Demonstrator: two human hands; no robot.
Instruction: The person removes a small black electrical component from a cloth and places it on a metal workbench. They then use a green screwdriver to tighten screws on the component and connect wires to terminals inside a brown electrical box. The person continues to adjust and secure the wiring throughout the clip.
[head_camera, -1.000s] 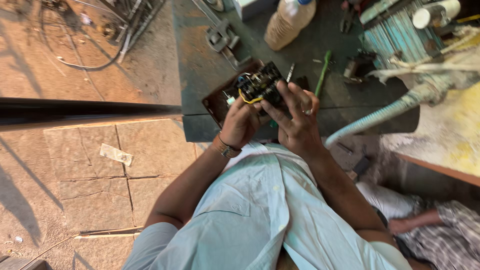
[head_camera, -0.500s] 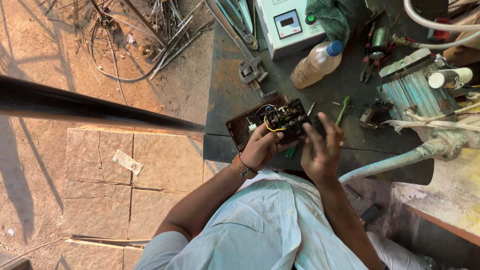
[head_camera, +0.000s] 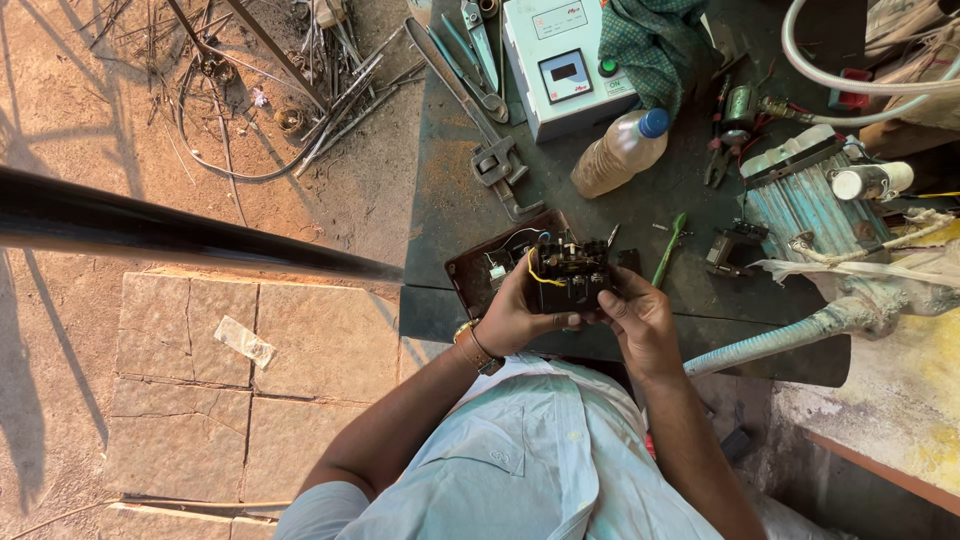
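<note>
Two hands meet over the near edge of the dark desk, both clasped around a black electrical block with a yellow wire looped at its side. The left hand cups it from below with the thumb across the front; the right hand grips its other end, fingers curled. Behind the block lies a brown panel, touching or just under it. A green-handled screwdriver lies just beside the right hand. Farther back sit a pipe wrench, a plastic bottle with a blue cap, a pale box with a small screen and a teal ribbed motor.
</note>
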